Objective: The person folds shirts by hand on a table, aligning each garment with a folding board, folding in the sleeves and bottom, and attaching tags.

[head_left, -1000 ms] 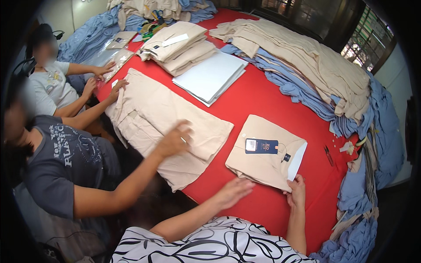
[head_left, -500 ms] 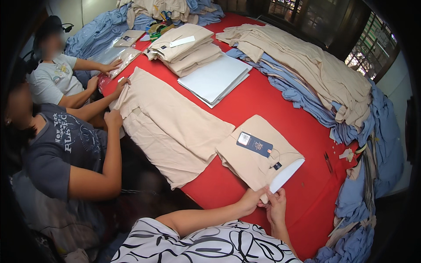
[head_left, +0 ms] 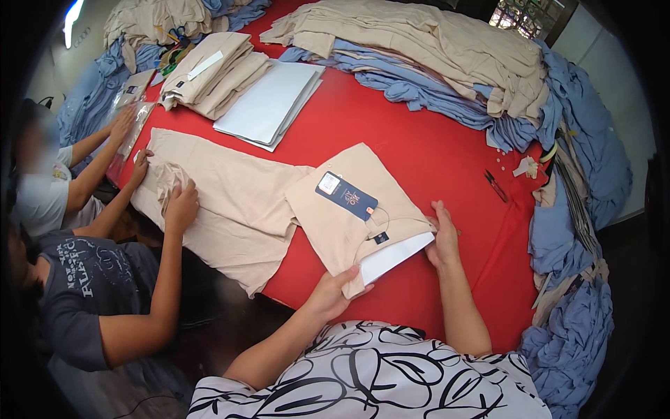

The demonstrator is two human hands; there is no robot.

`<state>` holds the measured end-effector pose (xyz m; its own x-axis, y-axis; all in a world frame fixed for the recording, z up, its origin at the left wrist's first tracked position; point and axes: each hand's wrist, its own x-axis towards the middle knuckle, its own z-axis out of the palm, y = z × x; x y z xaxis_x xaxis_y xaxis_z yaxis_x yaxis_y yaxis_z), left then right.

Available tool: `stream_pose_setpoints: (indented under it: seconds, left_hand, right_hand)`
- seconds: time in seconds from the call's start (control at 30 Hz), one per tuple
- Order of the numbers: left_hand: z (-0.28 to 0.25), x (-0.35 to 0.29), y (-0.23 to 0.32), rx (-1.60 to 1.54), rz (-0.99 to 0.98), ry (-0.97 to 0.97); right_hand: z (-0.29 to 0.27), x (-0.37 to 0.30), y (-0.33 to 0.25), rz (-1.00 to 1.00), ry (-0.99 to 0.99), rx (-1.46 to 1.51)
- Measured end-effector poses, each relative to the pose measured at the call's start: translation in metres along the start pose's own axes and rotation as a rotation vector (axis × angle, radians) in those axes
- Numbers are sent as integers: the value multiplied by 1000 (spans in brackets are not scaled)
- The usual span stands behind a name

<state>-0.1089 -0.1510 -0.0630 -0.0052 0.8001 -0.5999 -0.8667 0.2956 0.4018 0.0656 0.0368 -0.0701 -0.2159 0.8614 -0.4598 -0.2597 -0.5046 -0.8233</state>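
Observation:
A folded beige garment [head_left: 328, 227] lies in front of me, with a dark blue hang tag [head_left: 346, 196] on it and a white sheet [head_left: 398, 258] showing at its near edge. My left hand [head_left: 333, 293] grips its near left corner, thumb on top and fingers beneath. Along the right edge rests my right hand [head_left: 444, 241], its fingers stretched out and apart, touching the fabric. To the left, a co-worker in a dark shirt holds the far end of another beige garment [head_left: 223, 195] spread on the table.
On the red table [head_left: 412, 146] stand folded beige garments [head_left: 216, 73] and white sheets [head_left: 269, 105]. Beige cloth [head_left: 419, 49] over blue cloth [head_left: 586, 160] lines the far and right sides. Small snips [head_left: 495, 186] lie at right. A second co-worker handles clear plastic bags [head_left: 136, 129].
My hands were together at the near corner; now they are apart, the right one moved to the right edge. The folded garment has turned slightly. The view has shifted right.

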Motion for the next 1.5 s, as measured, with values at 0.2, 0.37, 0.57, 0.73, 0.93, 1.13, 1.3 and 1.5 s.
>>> stream_pose_setpoints:
  seconds: [0.2, 0.37, 0.57, 0.73, 0.93, 1.13, 1.3, 1.5]
  left_hand:
    - [-36, 2, -8, 226, 112, -34]
    - [-48, -11, -4, 246, 107, -29]
    - [-47, -21, -4, 263, 39, 31]
    - [-42, -21, -4, 276, 53, 51]
    - [-43, -20, -10, 320, 78, 90]
    - [-31, -45, 1, 356, 170, 112]
    - [-23, -60, 19, 848, 294, 190]
    - [8, -69, 67, 1105, 470, 225]
  right_hand:
    - [-12, 0, -10, 112, -328, -388]
    - [-7, -36, -6, 28, -406, -474]
    - [-21, -50, 27, -116, -174, -459]
    - [-27, -52, 31, -48, -177, -291]
    - [-25, -64, 18, 156, -242, -85]
    - [-30, -68, 27, 137, -237, -146]
    - [-19, -78, 22, 267, -314, -146]
    - [14, -80, 0, 176, -389, -142]
